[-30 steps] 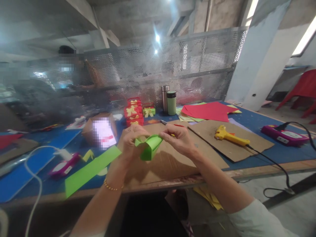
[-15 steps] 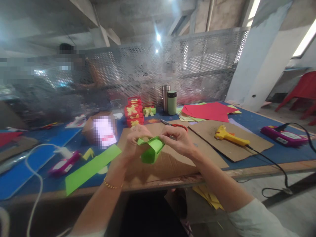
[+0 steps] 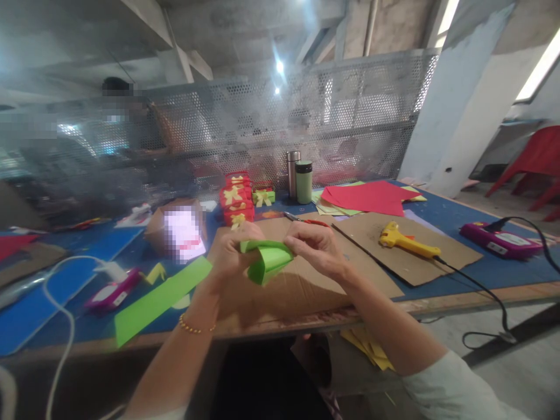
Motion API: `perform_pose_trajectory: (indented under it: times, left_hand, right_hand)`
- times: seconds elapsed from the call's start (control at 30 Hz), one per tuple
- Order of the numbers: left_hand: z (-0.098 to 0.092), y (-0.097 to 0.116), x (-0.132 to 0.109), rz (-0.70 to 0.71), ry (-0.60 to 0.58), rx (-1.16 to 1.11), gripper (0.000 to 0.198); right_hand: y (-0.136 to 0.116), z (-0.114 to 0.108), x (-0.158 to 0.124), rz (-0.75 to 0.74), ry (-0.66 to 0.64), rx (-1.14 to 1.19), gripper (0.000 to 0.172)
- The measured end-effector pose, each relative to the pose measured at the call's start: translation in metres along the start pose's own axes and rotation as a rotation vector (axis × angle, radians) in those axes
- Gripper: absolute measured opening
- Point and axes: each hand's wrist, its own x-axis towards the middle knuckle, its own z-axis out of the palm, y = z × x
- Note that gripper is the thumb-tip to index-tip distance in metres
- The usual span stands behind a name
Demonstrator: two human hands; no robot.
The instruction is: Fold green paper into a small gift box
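Observation:
A folded piece of green paper (image 3: 270,263) is held between both hands, above a brown cardboard sheet (image 3: 306,309). My left hand (image 3: 234,251) grips its left side, the fingers closed. On the right edge, my right hand (image 3: 317,248) pinches the paper between thumb and fingers. The paper bends into an open, box-like form with a flap on top. A flat green paper strip (image 3: 161,300) lies left of my left forearm. Beyond my hands, scissors with red handles (image 3: 312,221) rest on the cardboard.
Red boxes with yellow bows (image 3: 237,198) and a small green box (image 3: 263,196) stand behind. Further right are a green flask (image 3: 304,182), red paper sheets (image 3: 367,197), a yellow glue gun (image 3: 409,242) with its cord and a purple power strip (image 3: 501,240). A lit phone (image 3: 184,233) leans at left.
The green paper has turned in my hands, and its shape now bulges to the right with the top flap more curved. Both hands stay in nearly the same place.

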Motion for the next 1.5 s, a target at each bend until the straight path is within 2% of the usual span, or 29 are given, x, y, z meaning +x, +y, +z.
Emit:
perform_pose_trajectory:
  times: [0.13,0.27,0.43,0.57,0.73,0.97,1.2,1.5]
  left_hand:
    - [-0.001,0.000,-0.001,-0.042,-0.005,0.009,0.031]
    - [-0.005,-0.003,-0.003,-0.055,-0.006,-0.025,0.028]
    - [-0.008,-0.007,-0.004,-0.082,-0.006,-0.010,0.040]
    - [-0.007,-0.004,-0.002,-0.062,-0.013,0.005,0.050]
    - [-0.006,0.001,-0.001,-0.081,-0.036,-0.031,0.051]
    - [-0.008,-0.001,-0.001,-0.088,-0.062,-0.032,0.049]
    - [-0.006,0.003,0.000,-0.068,-0.036,-0.006,0.054]
    - [-0.005,0.002,0.000,-0.061,-0.019,-0.077,0.049]
  right_hand:
    - [-0.001,-0.003,0.000,-0.005,-0.021,0.017,0.047]
    - [-0.002,-0.005,-0.001,-0.017,-0.077,0.041,0.036]
    - [-0.001,-0.004,-0.002,-0.033,-0.158,0.012,0.036]
    - [0.004,-0.001,-0.003,-0.062,-0.133,-0.052,0.032]
    - [0.007,0.002,-0.003,-0.103,-0.103,-0.061,0.028]
    - [0.006,0.002,-0.003,-0.076,-0.081,-0.045,0.031]
    - [0.009,0.003,-0.003,-0.037,-0.062,-0.064,0.033]
    - [0.008,0.006,-0.003,0.015,-0.027,-0.054,0.038]
